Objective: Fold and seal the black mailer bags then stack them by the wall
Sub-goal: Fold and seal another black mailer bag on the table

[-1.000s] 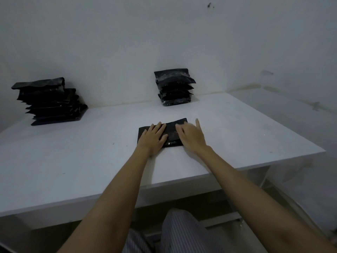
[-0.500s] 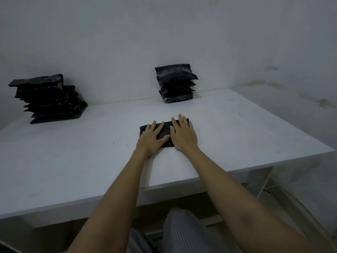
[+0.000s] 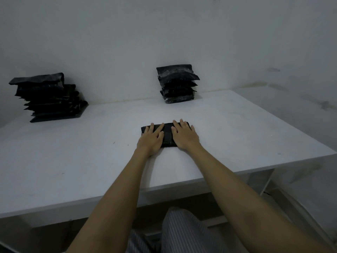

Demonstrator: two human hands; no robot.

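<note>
Both hands lie flat on one folded bag [image 3: 166, 134], which rests on the table [image 3: 91, 161] directly under the palms. Left hand [image 3: 151, 138] covers the bag's left half, fingers straight and slightly spread, tips reaching toward the far edge. Right hand [image 3: 184, 136] covers the right half in the same manner, fingers extended. Neither hand curls round anything; both are relaxed flat and bearing down.

A strip of bag shows between the two hands, with what looks like a seam or flap line running front to back. Likely reason for the flat press: to set the fold and bed the adhesive strip, so the flap stays down. I cannot tell whether the seal has taken.

Beyond the fingertips, against the wall [image 3: 127, 42], stands a small stack [image 3: 177, 84] of folded bags, just right of the line of the hands. Probably the destination, since its bags match this one in size. Far to the left of the left hand sits a wider pile [image 3: 49, 99], its bags longer and looser; seemingly unfolded stock.

Judged stage: sealing nearly done, stacking not yet begun.
</note>
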